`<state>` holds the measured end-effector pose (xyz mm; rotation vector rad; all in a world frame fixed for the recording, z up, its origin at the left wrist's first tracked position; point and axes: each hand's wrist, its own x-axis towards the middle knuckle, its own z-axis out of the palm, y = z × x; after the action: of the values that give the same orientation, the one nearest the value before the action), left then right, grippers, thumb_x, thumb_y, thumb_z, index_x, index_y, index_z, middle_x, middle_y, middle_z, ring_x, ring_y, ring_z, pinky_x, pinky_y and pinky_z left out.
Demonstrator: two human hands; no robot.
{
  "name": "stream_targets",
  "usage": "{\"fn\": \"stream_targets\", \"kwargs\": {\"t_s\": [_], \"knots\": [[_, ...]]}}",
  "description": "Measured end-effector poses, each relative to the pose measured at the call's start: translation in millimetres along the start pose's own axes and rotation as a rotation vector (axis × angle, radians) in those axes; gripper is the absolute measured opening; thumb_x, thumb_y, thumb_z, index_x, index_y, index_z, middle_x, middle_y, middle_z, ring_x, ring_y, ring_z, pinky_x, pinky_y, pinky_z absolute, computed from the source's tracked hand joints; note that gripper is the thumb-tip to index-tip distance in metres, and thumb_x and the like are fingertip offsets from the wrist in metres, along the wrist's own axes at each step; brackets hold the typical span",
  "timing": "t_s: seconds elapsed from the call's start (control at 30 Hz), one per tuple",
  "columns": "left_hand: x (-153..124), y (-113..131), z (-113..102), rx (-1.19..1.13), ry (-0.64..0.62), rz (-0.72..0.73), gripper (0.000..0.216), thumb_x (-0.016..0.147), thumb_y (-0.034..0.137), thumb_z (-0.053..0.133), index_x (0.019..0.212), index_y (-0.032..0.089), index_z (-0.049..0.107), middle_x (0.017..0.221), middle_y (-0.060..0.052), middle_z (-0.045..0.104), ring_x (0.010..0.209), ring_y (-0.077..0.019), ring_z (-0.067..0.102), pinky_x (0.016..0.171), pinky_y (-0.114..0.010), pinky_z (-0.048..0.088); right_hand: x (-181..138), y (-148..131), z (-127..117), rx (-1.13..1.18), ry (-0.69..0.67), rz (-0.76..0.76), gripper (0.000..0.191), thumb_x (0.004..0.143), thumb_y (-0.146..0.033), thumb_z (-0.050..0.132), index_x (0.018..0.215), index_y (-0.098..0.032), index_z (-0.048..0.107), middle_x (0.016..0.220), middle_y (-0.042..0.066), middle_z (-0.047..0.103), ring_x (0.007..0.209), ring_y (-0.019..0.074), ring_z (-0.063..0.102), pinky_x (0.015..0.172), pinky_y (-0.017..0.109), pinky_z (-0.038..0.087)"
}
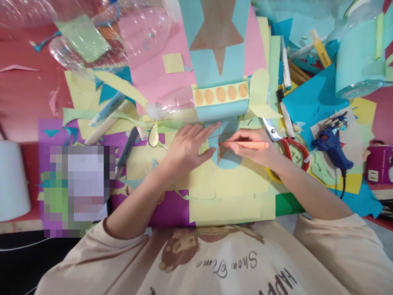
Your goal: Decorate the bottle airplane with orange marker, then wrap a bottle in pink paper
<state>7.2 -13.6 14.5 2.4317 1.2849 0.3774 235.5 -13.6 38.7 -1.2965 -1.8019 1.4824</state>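
My right hand (250, 143) is closed around an orange marker (253, 145), its tip touching a round blue paper (230, 160). A star outline shows on that paper, with one part coloured brown. My left hand (192, 145) lies flat with spread fingers at the paper's left edge, pressing on it. Just beyond my hands lies a clear plastic bottle (179, 104) wrapped in blue paper, with a strip of orange dots (221, 95) and pale yellow fins. Farther back, a blue sheet (199, 65) bears a large brown star (219, 32).
Red-handled scissors (296, 151) lie right of my right hand, near a blue glue gun (330, 147). A wrapped bottle (360, 57) stands at the back right. Clear plastic bottles (144, 32) lie at the back left. Paper scraps and several markers cover the table; a white cylinder (12, 180) stands far left.
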Motion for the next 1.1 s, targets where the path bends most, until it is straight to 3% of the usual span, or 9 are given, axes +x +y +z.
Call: {"fn": "stream_targets", "kwargs": {"t_s": [0.47,1.1], "knots": [[-0.6,-0.6,-0.5,-0.009,-0.004,-0.001,0.052,0.09,0.032,0.05,0.141,0.018,0.048,0.086,-0.005,0.056,0.081,-0.0215,0.05,0.084,-0.035,0.044,2.5,6.0,1.7,0.035,0.098,-0.081,0.021,0.088,-0.037,0.063,0.089,-0.017,0.069,0.084,0.001,0.071,0.07,0.0101,0.058,0.059,0.021,0.041],[-0.3,-1.4,0.9,-0.014,0.013,0.002,0.051,0.091,0.033,0.05,0.14,0.018,0.048,0.083,-0.004,0.055,0.081,-0.0212,0.05,0.082,-0.035,0.044,-0.8,4.7,0.9,0.019,0.031,-0.008,0.02,0.083,-0.036,0.066,0.083,-0.016,0.07,0.072,0.0,0.067,0.062,0.009,0.051,0.053,0.021,0.034]]}}
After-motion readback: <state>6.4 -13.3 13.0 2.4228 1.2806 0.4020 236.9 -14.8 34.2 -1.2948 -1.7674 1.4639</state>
